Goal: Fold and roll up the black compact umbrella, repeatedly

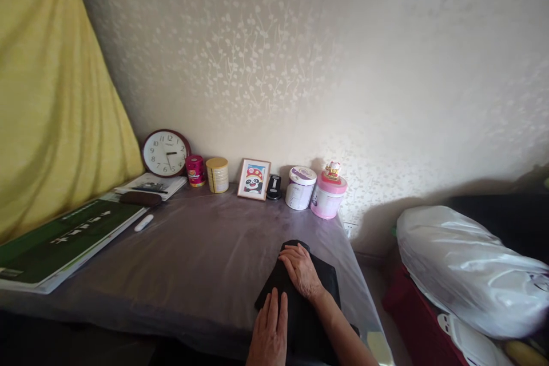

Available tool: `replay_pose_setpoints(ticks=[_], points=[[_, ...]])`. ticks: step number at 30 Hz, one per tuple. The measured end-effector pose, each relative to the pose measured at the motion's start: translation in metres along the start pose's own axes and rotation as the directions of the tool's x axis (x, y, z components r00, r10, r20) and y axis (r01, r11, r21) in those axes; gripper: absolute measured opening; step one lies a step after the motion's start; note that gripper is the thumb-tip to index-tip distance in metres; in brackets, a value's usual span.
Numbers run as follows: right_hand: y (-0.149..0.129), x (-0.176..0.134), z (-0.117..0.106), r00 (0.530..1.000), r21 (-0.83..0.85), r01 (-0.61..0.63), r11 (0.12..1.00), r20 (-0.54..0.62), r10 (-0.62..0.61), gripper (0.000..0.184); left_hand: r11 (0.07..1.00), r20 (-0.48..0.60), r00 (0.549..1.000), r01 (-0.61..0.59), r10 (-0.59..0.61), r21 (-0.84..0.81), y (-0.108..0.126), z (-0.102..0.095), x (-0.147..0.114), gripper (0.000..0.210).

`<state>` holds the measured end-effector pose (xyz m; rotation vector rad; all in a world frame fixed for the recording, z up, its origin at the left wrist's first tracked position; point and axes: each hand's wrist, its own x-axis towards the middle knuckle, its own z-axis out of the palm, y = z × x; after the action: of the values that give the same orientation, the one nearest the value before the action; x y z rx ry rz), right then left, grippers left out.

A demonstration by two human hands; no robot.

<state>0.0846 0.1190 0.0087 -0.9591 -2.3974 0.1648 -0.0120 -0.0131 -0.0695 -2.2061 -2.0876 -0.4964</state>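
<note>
A folded black cloth (328,283) lies near the front right edge of the table (193,251), which is covered by a purple-grey sheet. My right hand (301,270) lies flat, palm down, on the far part of the cloth. My left hand (270,329) rests flat on the near left part of the same cloth, fingers together and pointing away from me. Neither hand grips the cloth.
Along the wall stand a round clock (166,152), a red tin (195,170), a yellow tin (218,174), a framed panda picture (254,179), a white tub (300,187) and a pink tub (328,194). Green books (64,237) lie at left. A white plastic bag (463,269) sits at right.
</note>
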Motion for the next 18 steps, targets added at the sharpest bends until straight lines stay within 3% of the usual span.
replay_pose_setpoints(ticks=[10, 14, 16, 18], points=[[0.053, 0.025, 0.007, 0.982, -0.158, -0.177, 0.972, -0.089, 0.164, 0.031, 0.996, 0.205, 0.979, 0.009, 0.011, -0.094, -0.004, -0.02, 0.002, 0.079], [0.069, 0.001, -0.015, 0.939, -0.184, -0.304, 0.935, -0.225, 0.261, 0.032, 0.989, 0.242, 0.97, 0.015, 0.02, -0.144, -0.002, -0.027, 0.001, 0.086], [0.075, -0.023, -0.028, 0.88, -0.169, -0.395, 0.903, -0.351, 0.319, 0.032, 0.987, 0.233, 0.972, 0.019, 0.02, -0.161, 0.0, -0.031, -0.001, 0.095], [0.078, -0.049, -0.037, 0.86, -0.168, -0.42, 0.892, -0.387, 0.332, 0.034, 0.983, 0.225, 0.974, 0.02, 0.022, -0.184, 0.002, -0.034, -0.002, 0.103]])
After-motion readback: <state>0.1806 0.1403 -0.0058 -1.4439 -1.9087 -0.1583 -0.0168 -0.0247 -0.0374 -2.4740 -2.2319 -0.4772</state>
